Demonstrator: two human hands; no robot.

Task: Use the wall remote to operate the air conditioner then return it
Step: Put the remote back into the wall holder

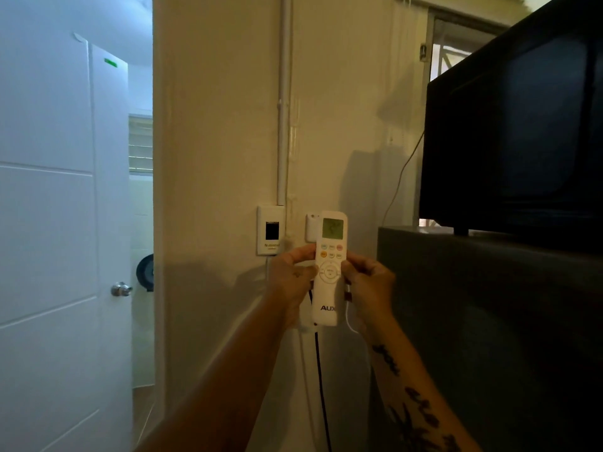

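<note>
A white air-conditioner remote [328, 288] with a lit green display and several small buttons stands upright in front of the cream wall. My left hand [292, 277] grips its left edge and my right hand [368, 282] grips its right edge, thumbs near the round button pad. Behind its top, a white wall holder [311, 227] shows on the wall. The air conditioner itself is out of view.
A white wall switch plate [269, 230] sits left of the remote under a white conduit [283, 102]. A black cable [321, 386] hangs below. A dark TV [515, 132] stands on a grey cabinet [489, 321] at right. A white door [62, 223] with a knob is at left.
</note>
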